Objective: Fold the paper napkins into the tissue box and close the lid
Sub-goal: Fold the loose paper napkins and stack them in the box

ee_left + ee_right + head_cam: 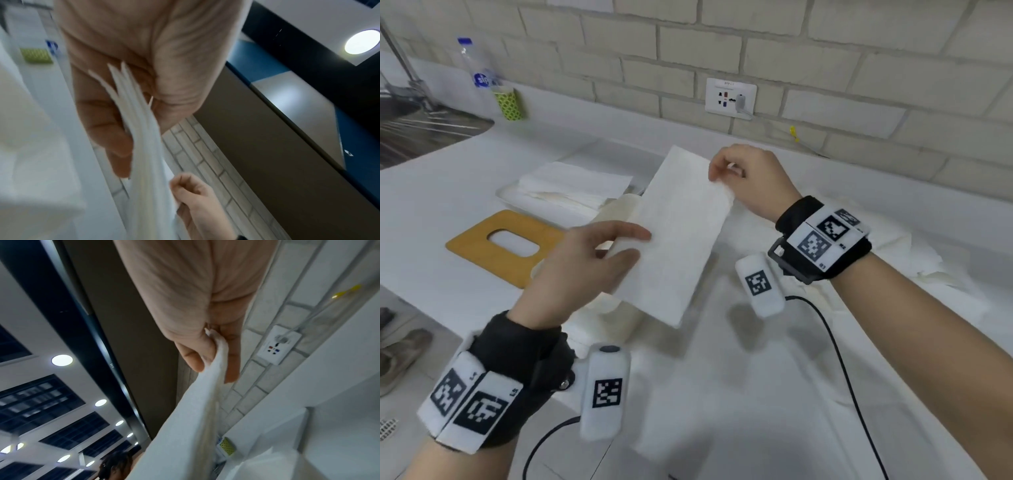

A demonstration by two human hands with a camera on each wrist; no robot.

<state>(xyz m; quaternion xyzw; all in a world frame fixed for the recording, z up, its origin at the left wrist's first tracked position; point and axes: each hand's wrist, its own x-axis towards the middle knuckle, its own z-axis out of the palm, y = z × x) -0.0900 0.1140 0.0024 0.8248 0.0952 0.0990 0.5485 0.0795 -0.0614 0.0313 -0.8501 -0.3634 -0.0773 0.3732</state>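
Pinched between your two hands, a folded napkin [681,236] hangs in the air over the counter [739,394]. Your left hand [582,270] clamps its near long edge between thumb and fingers; the left wrist view shows several layered paper edges fanned out inside that grip. Your right hand [750,178] pinches the far top corner between thumb and forefinger, with the other fingers curled behind.

Judging by the shape, you are midway through the folding step: the sheet is already a long narrow rectangle, held taut and tilted, not yet put away. Beneath it sits a cream mass that may be more napkins, though I cannot tell exactly what it is. To the right, loose unfolded napkins [914,253] lie crumpled on the counter, so plenty of the task remains.

Farther back and to the left, the tissue box [517,193] stands open with a stack of folded napkins [575,185] in it, one sheet draped over the top. Its wooden lid [493,246], with the oval slot, lies flat on the counter just beside the box, on the near side.

Your next move likely calls for carrying the sheet across to the box, keeping both pinches firm so the layers stay aligned, then laying it squarely on the stack. The lid waits until the loose pile is gone.
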